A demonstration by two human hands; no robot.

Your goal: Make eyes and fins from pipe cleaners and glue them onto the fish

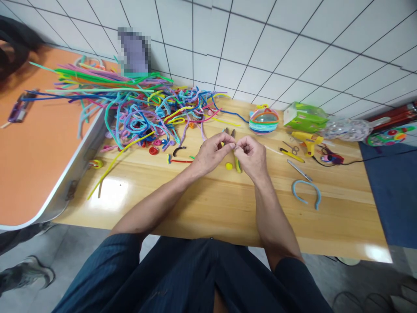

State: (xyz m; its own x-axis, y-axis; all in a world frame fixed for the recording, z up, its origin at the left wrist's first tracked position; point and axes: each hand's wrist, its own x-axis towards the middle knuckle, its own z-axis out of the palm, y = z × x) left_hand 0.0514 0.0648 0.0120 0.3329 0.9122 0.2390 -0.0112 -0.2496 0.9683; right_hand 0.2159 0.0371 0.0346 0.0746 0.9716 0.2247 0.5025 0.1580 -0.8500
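Note:
Above the middle of the wooden table point(208, 208), my left hand point(213, 153) and my right hand point(252, 157) meet at the fingertips. Both are pinched closed around something too small to make out. Pliers with yellow-green handles point(238, 166) lie under and between the hands, partly hidden by them. A small yellow disc point(229, 166) rests beside the pliers' handles. To the left of my left hand is a red stem point(181, 161) with a blue and yellow end, and a short black curved piece point(179, 151) lies just behind it.
Tangled colourful pipe cleaners point(140, 117) pile up at the back left, by an orange tabletop point(42, 161). On the right are a yellow glue gun point(306, 141), a yellow cutter point(292, 155), scissors point(295, 150), a light-blue headband point(306, 182) and a green box point(304, 117). A person's shoe shows lower left.

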